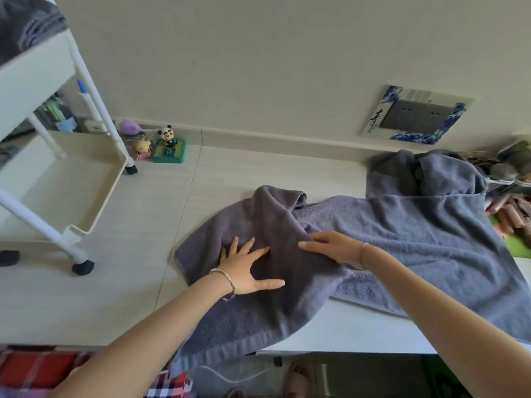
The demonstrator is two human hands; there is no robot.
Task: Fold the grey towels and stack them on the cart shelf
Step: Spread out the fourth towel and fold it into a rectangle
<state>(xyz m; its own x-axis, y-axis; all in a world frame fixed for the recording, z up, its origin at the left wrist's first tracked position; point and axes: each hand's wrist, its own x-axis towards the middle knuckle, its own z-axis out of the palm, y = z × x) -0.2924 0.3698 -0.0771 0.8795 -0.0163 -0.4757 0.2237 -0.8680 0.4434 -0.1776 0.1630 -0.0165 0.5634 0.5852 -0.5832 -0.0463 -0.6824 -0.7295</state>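
Pale wood-grain tabletop [138,225] fills most of the view and serves as the folding surface. Grey towelling covers its right half. One darker grey towel [258,317] lies nearest, its near edge hanging over the table's front. A lighter grey towel [416,239] is spread out to the right of it, partly under it. More grey cloth [416,173] sits crumpled at the far right, and I cannot tell whether it is a separate towel.

On the left stands the white cart [94,90]. Its lower tray shelf [109,179] is close enough to receive a stack, and folded grey towels [26,30] already rest on the top shelf.

Both hands are on the darker towel, probably flattening it before a fold. The left hand [244,268] presses down with its fingers spread wide and flat, pinning the cloth so it does not slide. The right hand [333,248] lies along a raised ridge with its fingers straight and close together, pointing left. It grips nothing that shows, and its thumb is hidden.

Far left against the wall sit a panda figurine [168,139] on a green base and other small toys, well apart from the work.
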